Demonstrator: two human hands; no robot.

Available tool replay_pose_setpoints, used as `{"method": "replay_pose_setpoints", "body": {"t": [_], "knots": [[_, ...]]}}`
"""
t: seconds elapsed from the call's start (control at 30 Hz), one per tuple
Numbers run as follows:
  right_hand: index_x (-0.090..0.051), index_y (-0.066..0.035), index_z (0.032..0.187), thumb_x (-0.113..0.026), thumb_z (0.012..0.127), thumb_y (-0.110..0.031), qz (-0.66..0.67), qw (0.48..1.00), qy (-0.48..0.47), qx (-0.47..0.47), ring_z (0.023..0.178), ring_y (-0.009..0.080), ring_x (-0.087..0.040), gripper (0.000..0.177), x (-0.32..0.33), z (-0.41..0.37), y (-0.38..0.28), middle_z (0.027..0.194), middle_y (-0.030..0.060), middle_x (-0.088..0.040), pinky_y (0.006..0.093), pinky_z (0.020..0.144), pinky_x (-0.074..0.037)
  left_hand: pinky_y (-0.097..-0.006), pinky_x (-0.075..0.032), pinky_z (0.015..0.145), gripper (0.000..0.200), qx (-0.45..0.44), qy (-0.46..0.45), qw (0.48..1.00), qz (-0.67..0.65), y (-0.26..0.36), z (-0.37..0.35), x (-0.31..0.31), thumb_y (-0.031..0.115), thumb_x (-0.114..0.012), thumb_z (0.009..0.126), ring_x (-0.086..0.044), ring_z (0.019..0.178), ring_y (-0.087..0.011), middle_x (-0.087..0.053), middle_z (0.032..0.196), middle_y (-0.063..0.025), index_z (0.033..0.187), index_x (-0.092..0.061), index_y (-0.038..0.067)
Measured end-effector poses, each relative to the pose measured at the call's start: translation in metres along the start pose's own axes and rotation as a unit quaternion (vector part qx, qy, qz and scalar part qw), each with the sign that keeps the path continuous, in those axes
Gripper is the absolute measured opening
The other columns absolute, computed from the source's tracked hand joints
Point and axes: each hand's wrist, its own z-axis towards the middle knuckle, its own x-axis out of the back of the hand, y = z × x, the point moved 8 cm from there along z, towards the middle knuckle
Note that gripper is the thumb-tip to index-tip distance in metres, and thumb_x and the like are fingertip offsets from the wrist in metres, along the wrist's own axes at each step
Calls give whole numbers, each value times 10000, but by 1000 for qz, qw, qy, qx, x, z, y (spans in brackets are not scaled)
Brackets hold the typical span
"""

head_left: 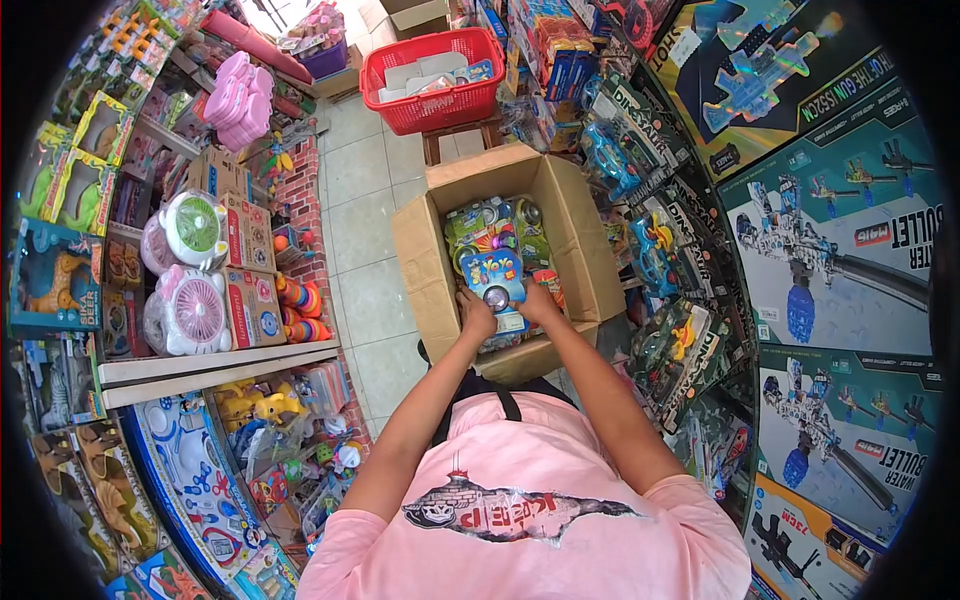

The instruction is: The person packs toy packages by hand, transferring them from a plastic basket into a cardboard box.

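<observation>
Left hand (478,313) and right hand (541,303) were both bent partly closed on the flat, blue carded pack printed "YOYO" (491,268), one at each side of its lower part; how the fingers met its underside could not be told. That pack was within the walls of a brown cardboard carton (424,285) with raised flaps, above green, brightly printed toy packs (470,225). An orange-red printed package (549,284) showed just beside the right hand.

Under the carton's left side ran a floor of pale square tiles (360,240) with darker joints, forming a narrow aisle. Beyond the carton, a red perforated plastic basket (440,113) held pale boxes and small packets, and farther off to the left was a purple plastic basket (325,60).

Along the left, a shelf with a white front edge (220,370) carried a white cat-shaped fan with a green grille (193,228), a white cat-shaped fan with a pink grille (192,310), and brown cardboard fan boxes (250,235). Rainbow-striped cones (303,312) lay at its end, near a strip of red brick pattern (310,230). Pink moulded plastic pieces (238,100) were higher up, and yellow toy animals (257,403) sat below.

On the right, dark "DINO" toy packs (650,250) were stacked near the carton, with large teal "WATER BULLET" boxes (850,215) rising outside them.
</observation>
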Motion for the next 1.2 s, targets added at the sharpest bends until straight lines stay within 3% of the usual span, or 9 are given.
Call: {"method": "replay_pose_setpoints", "body": {"t": [0.2,0.27,0.43,0.53,0.67,0.8,0.9,1.0,1.2], "knots": [[-392,29,1321,-785,761,-368,-54,996,-19,-66,1134,437,-575,791,26,-23,-15,1230,271,-584,487,937,-483,-463,-293,1139,1007,-36,23,999,-12,12,-8,7,5,-694,766,-272,1372,-485,-124,1518,-318,1472,15,-116],[-396,28,1316,-786,757,-362,-2,999,1,-37,1151,434,-562,786,10,-7,8,1235,280,-573,490,949,-472,-464,-291,1135,939,-167,76,975,124,38,-28,18,46,-673,803,-275,1364,-494,-165,1504,-323,1475,-35,-109],[-428,22,1244,-757,783,-285,27,996,85,-16,1189,417,-515,644,28,-11,10,1261,281,-525,464,1004,-415,-448,-385,1041,439,-371,43,925,-71,67,-71,60,78,-674,835,-438,1250,-422,-422,1310,-245,1224,-499,-26],[-467,-4,1194,-722,821,-206,57,988,147,-1,1136,391,-542,495,47,-30,-14,1223,242,-538,465,960,-432,-402,-410,1013,382,-351,7,924,-152,60,-95,113,85,-639,875,-491,1179,-393,-477,1236,-206,1224,-518,-13],[-514,-20,1138,-680,849,-130,106,969,203,96,989,299,-614,351,59,-65,-82,1080,176,-597,407,846,-485,-355,-492,868,245,-280,124,937,-166,-14,-94,161,79,-595,903,-555,1114,-266,-523,1188,-137,1145,-595,36],[-590,-2,1045,-629,864,-79,289,926,99,220,694,208,-631,200,11,-88,-157,773,104,-627,323,637,-501,-338,-513,800,194,-200,174,943,-199,-101,-87,185,80,-587,915,-597,1025,-222,-543,1154,-114,1103,-616,44],[-602,6,1026,-629,871,-84,339,917,-8,209,735,189,-636,182,-29,-101,-206,787,118,-634,316,662,-499,-289,-504,718,166,-116,188,947,-233,-172,-79,184,75,-596,910,-622,862,-180,-571,1063,-90,1061,-630,14],[-601,-3,1031,-627,883,-98,267,937,-72,214,735,181,-640,179,-96,-90,-223,820,103,-639,305,671,-509,-282,-505,712,154,-137,184,945,-235,-232,-62,175,89,-595,918,-629,791,-166,-592,990,-90,1039,-640,4],[-628,8,1040,-656,817,-214,12,993,-73,96,929,390,-642,315,-227,-35,-147,985,225,-665,448,832,-513,-327,-532,667,264,55,-40,968,-241,-416,-34,122,220,-621,918,-674,740,-186,-699,901,-121,1013,-658,-23]]}}
